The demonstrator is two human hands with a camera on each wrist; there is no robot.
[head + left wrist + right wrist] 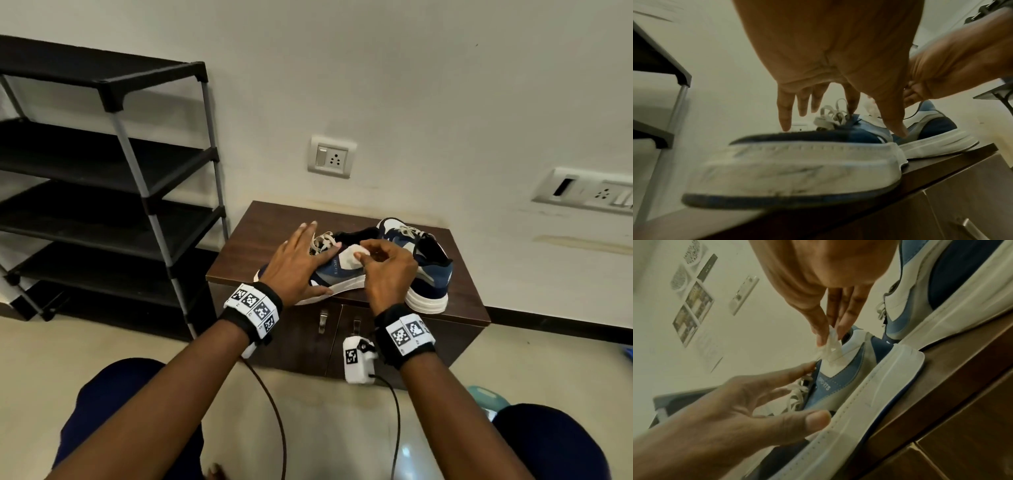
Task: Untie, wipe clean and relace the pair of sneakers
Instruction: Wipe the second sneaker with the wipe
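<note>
Two blue, grey and white sneakers stand on the top of one low brown cabinet point(459, 301), which serves as the reference for all positions. The near sneaker point(334, 272) lies along the cabinet's front edge, its toe overhanging the front left corner, as the left wrist view shows, and its side panel bears the printed word "SPORTS". The far sneaker point(428, 270) stands toward the cabinet's right side, just behind and beside the first, heel toward the front edge, with its white laces point(409, 230) threaded. One left hand point(295, 265) rests over the forepart of the near sneaker, its four fingers spread wide and straight and its thumb laid along the white sole; it grips nothing. One right hand point(385, 265) is held over the heel part of the same sneaker, its thumb and fingertips drawn narrowly together and pinching a loop of the near sneaker's white lace point(830, 344), the rest of which lies loose over the tongue beside the left fingers. Each wrist carries one black band with square coded markers. Left of the cabinet stands one black shelf rack point(113, 164) with four visible tiers. On the wall behind the cabinet is one switch-and-socket plate point(331, 157); a second, wider plate point(585, 192) lies to the right.
</note>
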